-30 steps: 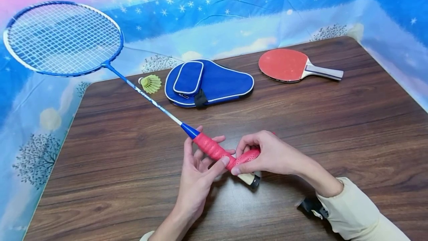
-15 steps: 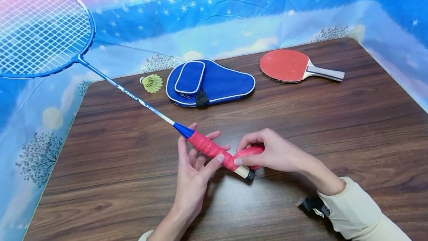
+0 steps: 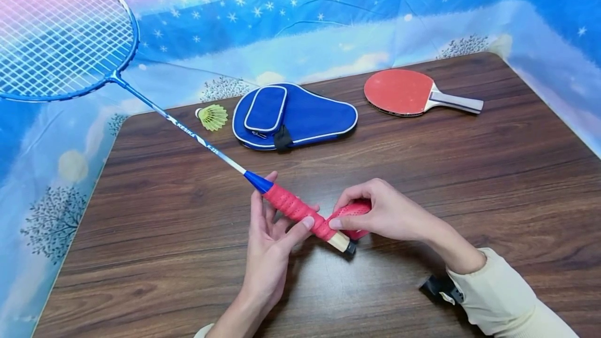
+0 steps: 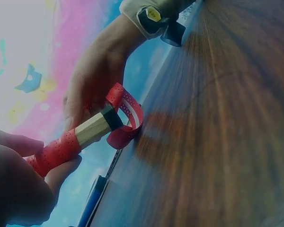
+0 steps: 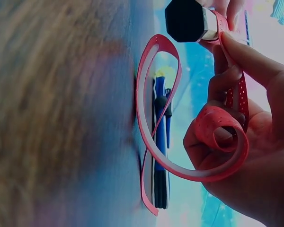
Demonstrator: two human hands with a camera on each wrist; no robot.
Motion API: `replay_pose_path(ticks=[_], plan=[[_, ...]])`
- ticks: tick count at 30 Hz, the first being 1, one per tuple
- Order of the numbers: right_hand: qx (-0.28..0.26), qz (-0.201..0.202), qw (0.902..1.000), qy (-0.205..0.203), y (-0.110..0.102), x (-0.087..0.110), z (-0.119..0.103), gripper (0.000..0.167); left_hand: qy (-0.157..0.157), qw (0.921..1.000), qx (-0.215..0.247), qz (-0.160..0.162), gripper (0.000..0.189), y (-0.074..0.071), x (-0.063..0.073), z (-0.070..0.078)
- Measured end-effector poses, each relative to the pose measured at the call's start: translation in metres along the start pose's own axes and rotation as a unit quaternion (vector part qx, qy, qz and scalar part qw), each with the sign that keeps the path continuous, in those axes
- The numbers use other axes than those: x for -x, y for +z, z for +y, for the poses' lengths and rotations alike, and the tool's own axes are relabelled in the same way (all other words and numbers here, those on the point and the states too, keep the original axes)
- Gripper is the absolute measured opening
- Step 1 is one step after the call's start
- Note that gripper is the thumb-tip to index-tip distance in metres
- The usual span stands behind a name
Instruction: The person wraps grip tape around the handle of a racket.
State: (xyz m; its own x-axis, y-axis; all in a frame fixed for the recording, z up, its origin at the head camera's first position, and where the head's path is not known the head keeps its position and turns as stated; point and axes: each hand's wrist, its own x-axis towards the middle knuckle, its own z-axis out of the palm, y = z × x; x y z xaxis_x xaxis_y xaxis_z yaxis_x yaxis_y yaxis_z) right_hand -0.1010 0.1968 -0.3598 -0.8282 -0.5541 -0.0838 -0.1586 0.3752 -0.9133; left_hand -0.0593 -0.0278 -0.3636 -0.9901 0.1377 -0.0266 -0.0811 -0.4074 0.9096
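A blue and white badminton racket [image 3: 257, 181] slants up to the left in the head view, its head cut off by the frame edge. My left hand [image 3: 268, 257] holds its handle, thumb on top and fingers beneath. Red perforated grip tape [image 3: 292, 205] covers most of that handle. Near the black butt cap [image 3: 350, 249] a short length of bare wood [image 4: 92, 130] shows. My right hand [image 3: 387, 212] pinches the tape close to the handle. In the right wrist view, loose tape [image 5: 199, 176] loops from that hand and hangs down.
On the brown table [image 3: 188, 275], a yellow shuttlecock [image 3: 213, 117], a blue paddle case [image 3: 314, 116] and a red table tennis paddle [image 3: 399, 92] lie along the far side. A patterned cloth [image 3: 300, 14] hangs behind. A black device [image 3: 439, 290] sits at the right cuff.
The racket has shifted left and toward me, so its head now runs out of frame. My left hand moved slightly left with it. The right hand still pinches the tape.
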Motion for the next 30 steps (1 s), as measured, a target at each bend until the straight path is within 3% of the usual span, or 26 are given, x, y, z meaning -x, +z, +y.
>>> replay_pose_path(ticks=[6, 13, 19, 22, 26, 30], plan=[[0.002, -0.004, 1.0, -0.001, 0.0018, -0.0009, 0.0004, 0.011, 0.016, 0.9999, -0.004, -0.002, 0.086, -0.001, -0.0002, 0.0001], [0.006, -0.027, 0.9996, -0.003, 0.0023, -0.0008, 0.0026, 0.012, 0.013, 0.9998, -0.008, -0.017, 0.083, -0.0023, 0.0007, 0.0001], [0.013, -0.006, 0.9998, -0.011, 0.0016, -0.0013, 0.0031, 0.013, 0.007, 0.9999, -0.007, -0.005, 0.074, -0.0024, 0.0013, -0.0023], [0.019, 0.002, 0.9998, -0.005, 0.0015, -0.0013, 0.003, 0.015, 0.022, 0.9994, 0.004, -0.024, 0.068, -0.0004, 0.0027, -0.0034], [0.011, 0.0, 0.9999, 0.0, 0.0036, -0.0005, 0.0016, 0.021, 0.047, 0.9973, -0.016, -0.055, 0.07, 0.003, 0.0038, -0.0032], [-0.002, -0.011, 0.9999, 0.0, 0.0067, 0.0008, -0.0004, 0.027, 0.052, 0.9961, -0.035, -0.061, 0.075, 0.004, 0.0033, -0.0051]])
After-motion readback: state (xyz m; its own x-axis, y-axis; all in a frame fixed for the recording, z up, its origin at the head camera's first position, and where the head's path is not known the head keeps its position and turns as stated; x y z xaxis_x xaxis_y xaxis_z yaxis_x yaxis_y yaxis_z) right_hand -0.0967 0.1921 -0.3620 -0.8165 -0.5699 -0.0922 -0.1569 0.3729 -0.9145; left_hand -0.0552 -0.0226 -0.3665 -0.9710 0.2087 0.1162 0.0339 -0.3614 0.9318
